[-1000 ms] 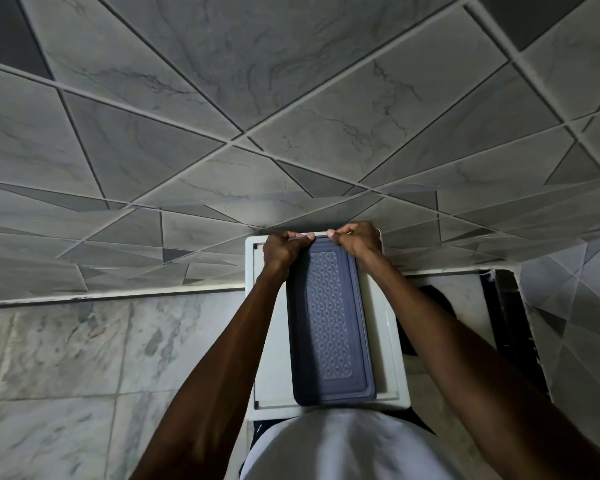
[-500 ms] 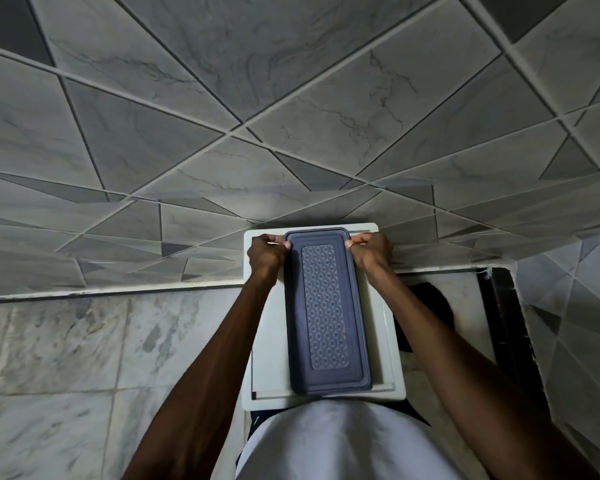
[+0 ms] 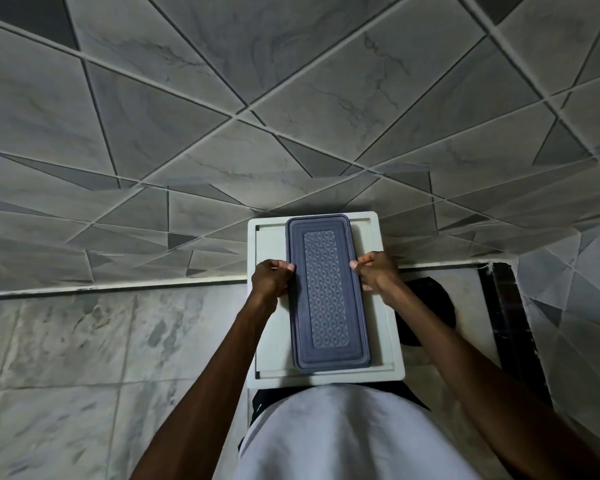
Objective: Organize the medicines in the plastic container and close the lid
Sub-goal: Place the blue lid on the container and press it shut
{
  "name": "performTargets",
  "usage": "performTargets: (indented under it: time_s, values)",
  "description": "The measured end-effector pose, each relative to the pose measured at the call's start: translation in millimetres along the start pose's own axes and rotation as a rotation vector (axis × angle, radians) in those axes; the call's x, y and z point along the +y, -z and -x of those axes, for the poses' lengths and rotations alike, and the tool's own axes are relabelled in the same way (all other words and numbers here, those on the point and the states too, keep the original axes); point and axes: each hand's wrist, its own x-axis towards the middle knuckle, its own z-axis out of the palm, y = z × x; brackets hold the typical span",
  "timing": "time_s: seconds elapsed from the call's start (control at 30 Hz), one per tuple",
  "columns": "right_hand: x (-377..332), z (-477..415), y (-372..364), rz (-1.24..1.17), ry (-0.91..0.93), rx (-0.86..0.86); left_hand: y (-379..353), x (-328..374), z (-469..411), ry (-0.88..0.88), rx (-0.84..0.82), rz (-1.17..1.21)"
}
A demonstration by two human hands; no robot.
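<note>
A long plastic container lies lengthwise on a small white table [image 3: 271, 334], covered by its blue-grey lid [image 3: 326, 296] with a patterned centre panel. The lid sits flat over the container, so the medicines inside are hidden. My left hand [image 3: 271, 277] presses on the lid's left long edge near the middle, fingers curled over the rim. On the opposite long edge, my right hand [image 3: 374, 271] presses at the same height with its fingers bent on the rim.
The white table stands against a wall of grey marbled tiles [image 3: 291, 98]. Marble floor tiles [image 3: 84, 358] spread to the left. A dark round object [image 3: 433, 306] lies on the floor right of the table, and a black strip [image 3: 506, 327] runs further right.
Both hands have slid from the lid's far end down along its long edges to the middle, still pressing on the rim. The lid now lies flat.
</note>
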Motion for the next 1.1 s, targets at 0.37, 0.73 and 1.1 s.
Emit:
performTargets:
  time_s: [0.37, 0.73, 1.1]
  values:
    - [-5, 7, 1, -0.034, 0.001, 0.006, 2, 8, 12, -0.036, 0.0, -0.019]
    - [-10, 7, 2, -0.036, 0.037, 0.003, -1, 8, 14, -0.02, -0.013, 0.049]
    - [-32, -13, -8, 0.01, 0.017, 0.148, -22, 23, -19, -0.126, 0.314, -0.165]
